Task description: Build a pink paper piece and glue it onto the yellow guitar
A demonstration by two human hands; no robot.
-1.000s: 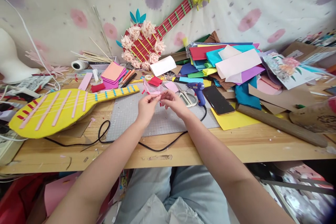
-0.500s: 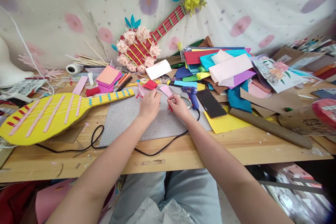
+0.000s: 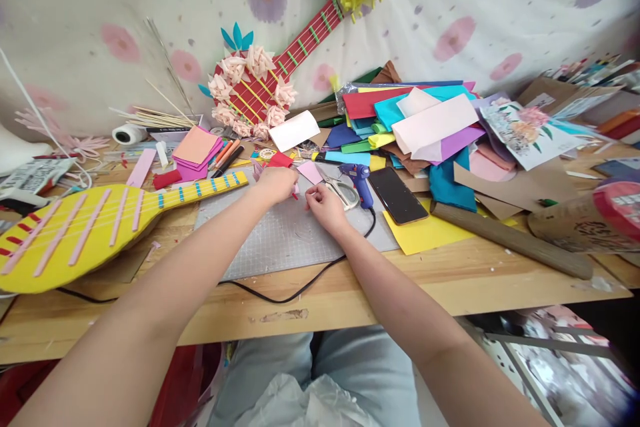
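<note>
Over the upper part of the grey cutting mat (image 3: 280,240), my left hand (image 3: 278,187) has its fingers curled downward, mostly hidden behind its back. A small red bit (image 3: 295,197) shows by its fingertips, and red paper (image 3: 281,159) lies just beyond. My right hand (image 3: 326,207) is closed in a pinch to the right; what it holds, if anything, is too small to make out. Beside it lie scissors (image 3: 353,197), partly covered by the hand, and a pink paper piece (image 3: 310,172). A blue glue gun (image 3: 361,180) rests on the mat past the scissors.
A yellow paper lute (image 3: 100,230) lies at left. Behind stands a red flower-trimmed instrument (image 3: 257,100). A phone (image 3: 397,195), yellow sheet (image 3: 425,233), cardboard tube (image 3: 510,240) and heaped coloured paper (image 3: 435,120) occupy the right. The black cord (image 3: 300,293) crosses the front.
My left hand has moved left and farther forward, towards the red paper. My right hand stays pinched near the scissors; the red bit at its fingertips no longer shows. The view has shifted slightly.
</note>
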